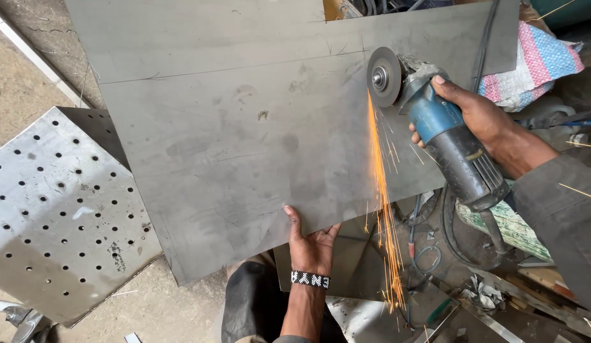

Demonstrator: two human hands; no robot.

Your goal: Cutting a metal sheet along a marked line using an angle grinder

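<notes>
The steel sheet [245, 146] lay flat and grey across the middle of the view, its near edge overhanging the person's knee [251, 298] and a perforated metal plate [60, 216] lying to its left on the concrete floor [162, 305]. An angle grinder [435, 127] with a blue body bit into the sheet near its right end, the cutting disc [384, 77] standing upright on the metal, and a stream of orange sparks [381, 203] ran from the disc straight down towards the near edge and past it.

The main risk, as I judged it, was the disc pinching in the cut: the sheet looked poorly supported at that end, so a sagging offcut could close on the disc and kick the grinder back. The sparks also flew close to the bare left wrist and onto the cables [435, 235] and scraps below, which could scorch.

The right hand [479, 117] was wrapped tightly round the grinder's body, with the thumb lying along the top. The left hand [311, 244] was held under the sheet's near edge, palm up and fingers loosely spread, thumb hooked over the top face; it wore a beaded wristband [310, 279]. A striped woven sack [537, 63] lay beyond the grinder.
</notes>
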